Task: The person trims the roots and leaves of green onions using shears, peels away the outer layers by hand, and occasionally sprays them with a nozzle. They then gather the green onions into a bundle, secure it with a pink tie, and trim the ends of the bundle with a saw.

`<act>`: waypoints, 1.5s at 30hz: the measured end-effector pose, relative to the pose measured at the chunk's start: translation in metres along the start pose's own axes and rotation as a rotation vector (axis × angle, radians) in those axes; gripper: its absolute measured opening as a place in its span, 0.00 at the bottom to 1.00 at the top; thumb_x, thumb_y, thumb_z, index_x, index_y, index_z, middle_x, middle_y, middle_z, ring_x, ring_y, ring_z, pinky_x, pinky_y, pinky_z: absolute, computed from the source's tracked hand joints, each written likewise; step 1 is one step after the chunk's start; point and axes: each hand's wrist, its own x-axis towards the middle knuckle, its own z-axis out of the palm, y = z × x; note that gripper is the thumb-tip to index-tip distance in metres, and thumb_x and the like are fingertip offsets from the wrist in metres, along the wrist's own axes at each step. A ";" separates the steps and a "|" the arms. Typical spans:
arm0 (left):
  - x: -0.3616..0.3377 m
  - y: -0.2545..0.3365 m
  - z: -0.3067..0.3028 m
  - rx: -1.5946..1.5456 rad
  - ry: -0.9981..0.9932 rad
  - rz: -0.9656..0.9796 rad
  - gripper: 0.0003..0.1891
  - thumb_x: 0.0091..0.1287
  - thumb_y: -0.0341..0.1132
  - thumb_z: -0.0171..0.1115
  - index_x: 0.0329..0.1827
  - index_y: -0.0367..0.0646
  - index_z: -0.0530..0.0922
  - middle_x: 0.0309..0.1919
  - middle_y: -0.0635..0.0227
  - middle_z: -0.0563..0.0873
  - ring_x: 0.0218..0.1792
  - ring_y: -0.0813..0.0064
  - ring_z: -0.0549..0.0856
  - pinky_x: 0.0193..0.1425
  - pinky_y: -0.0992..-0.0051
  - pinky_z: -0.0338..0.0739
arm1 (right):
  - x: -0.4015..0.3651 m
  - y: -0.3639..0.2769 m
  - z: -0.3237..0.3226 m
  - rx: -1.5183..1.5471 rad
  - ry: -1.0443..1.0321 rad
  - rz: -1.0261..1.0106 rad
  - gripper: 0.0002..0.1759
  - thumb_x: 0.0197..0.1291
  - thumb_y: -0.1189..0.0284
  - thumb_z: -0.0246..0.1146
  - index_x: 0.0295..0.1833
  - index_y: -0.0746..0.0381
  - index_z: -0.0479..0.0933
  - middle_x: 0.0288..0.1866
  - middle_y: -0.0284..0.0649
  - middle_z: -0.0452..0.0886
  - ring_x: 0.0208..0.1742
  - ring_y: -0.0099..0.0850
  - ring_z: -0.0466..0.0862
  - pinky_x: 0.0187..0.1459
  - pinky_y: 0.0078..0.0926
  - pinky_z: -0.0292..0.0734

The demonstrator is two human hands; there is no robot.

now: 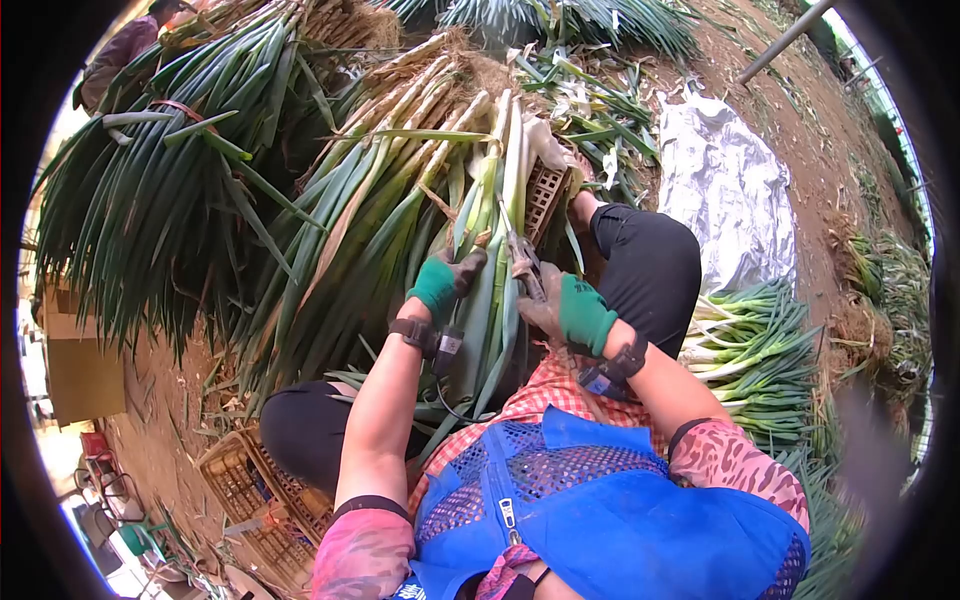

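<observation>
My left hand, in a green glove with a dark palm, is closed on the leaves of a green onion in front of me. My right hand, gloved alike, grips a pair of shears whose thin blades point up along the onion stalks. A large pile of green onions lies before me, pale root ends away from me. Beside the shears stands a tan plastic crate, partly covered by the onions.
Trimmed green onions lie in a heap to my right, below a white sack. A bigger bundle stands at left. Near my left knee sits a brown crate. Another person is at the far left.
</observation>
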 end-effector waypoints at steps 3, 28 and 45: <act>0.010 -0.021 0.002 -0.097 -0.104 0.041 0.35 0.61 0.53 0.68 0.60 0.31 0.77 0.42 0.55 0.87 0.42 0.69 0.84 0.49 0.71 0.78 | 0.035 0.019 0.003 -0.127 0.023 -0.100 0.27 0.56 0.54 0.64 0.47 0.70 0.75 0.32 0.60 0.80 0.38 0.59 0.82 0.42 0.51 0.77; -0.015 0.025 0.006 0.289 -0.016 -0.065 0.30 0.58 0.57 0.70 0.47 0.34 0.83 0.29 0.60 0.86 0.31 0.72 0.83 0.38 0.70 0.78 | 0.134 -0.038 -0.060 -0.392 -0.142 0.019 0.26 0.58 0.56 0.55 0.50 0.64 0.83 0.45 0.60 0.84 0.48 0.51 0.86 0.53 0.44 0.79; -0.007 -0.006 -0.069 1.050 0.293 -0.247 0.26 0.57 0.44 0.69 0.59 0.51 0.79 0.57 0.58 0.82 0.58 0.58 0.82 0.58 0.59 0.80 | -0.003 0.017 0.000 -0.154 -0.079 0.009 0.28 0.56 0.55 0.65 0.51 0.68 0.72 0.35 0.60 0.82 0.39 0.56 0.84 0.40 0.49 0.77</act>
